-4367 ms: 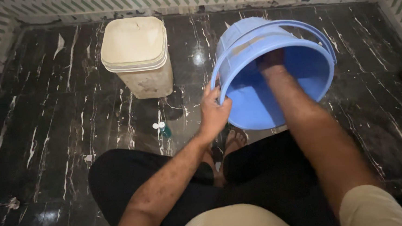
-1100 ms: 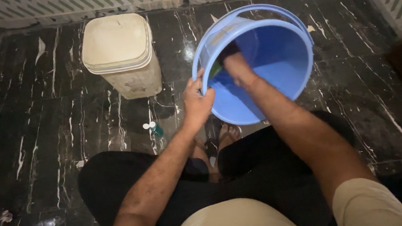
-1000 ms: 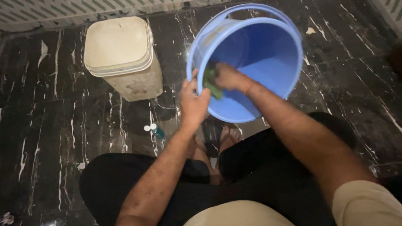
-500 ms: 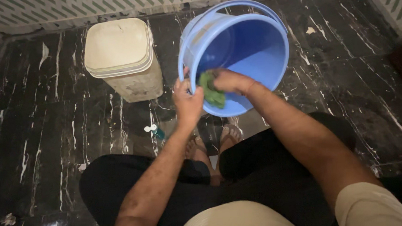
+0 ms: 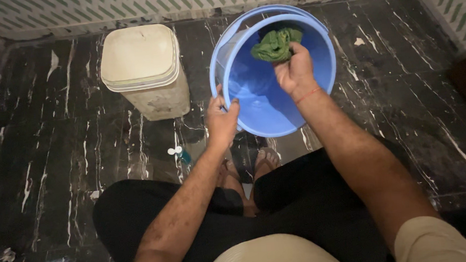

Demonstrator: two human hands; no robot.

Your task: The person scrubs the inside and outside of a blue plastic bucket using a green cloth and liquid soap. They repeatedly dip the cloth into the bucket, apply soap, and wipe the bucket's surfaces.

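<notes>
The floor (image 5: 57,158) was black marble with white veining, bounded at the far edge and at both sides by a wall (image 5: 101,7) of white tile with green diagonal marks. A cream plastic bin (image 5: 143,72) with a closed lid stood upright on the floor, just to the left of the blue bucket (image 5: 267,110) and apart from it. A small bottle (image 5: 179,152) with a white cap and a teal body lay on the floor near the bin, in front of the person's bare feet (image 5: 251,165). A small pale scrap (image 5: 359,42) lay on the floor to the right of the bucket. Nothing stood between the hands and the bucket.

The left hand (image 5: 220,118) was closed on the near left part of the bucket rim, fingers curled over the edge, and held the bucket tilted so that its mouth faced the person. The right hand (image 5: 294,70) was closed on a crumpled green cloth (image 5: 276,43) and held it inside the bucket, up near the far rim (the cloth bunched out above the fingers). A thin red thread showed on the right wrist.

The bucket's lower edge was close to the floor in front of the feet. Its interior showed bare blue wall, and the cloth was the only item visible in it. The contents of the bin could not be seen under the lid.
</notes>
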